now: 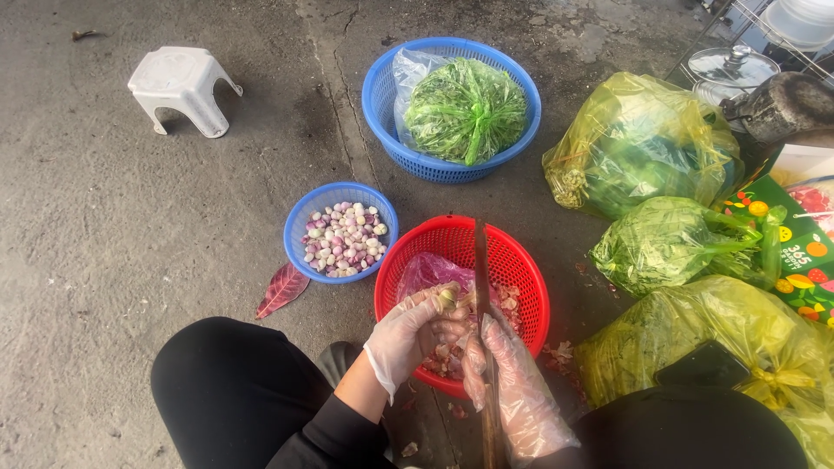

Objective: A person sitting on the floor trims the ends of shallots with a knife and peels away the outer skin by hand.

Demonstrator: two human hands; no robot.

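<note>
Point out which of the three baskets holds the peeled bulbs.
The small blue basket, left of the red basket; the large blue basket holds bagged greens, the red one peelings.

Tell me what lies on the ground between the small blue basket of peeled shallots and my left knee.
In the head view, a single reddish fallen leaf lies on the bare concrete between the small blue basket and the left knee; nothing else is there.

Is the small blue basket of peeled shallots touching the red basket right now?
Apart. The head view shows a strip of bare concrete between the small blue basket's rim and the red basket's rim, with no overlap.
</note>
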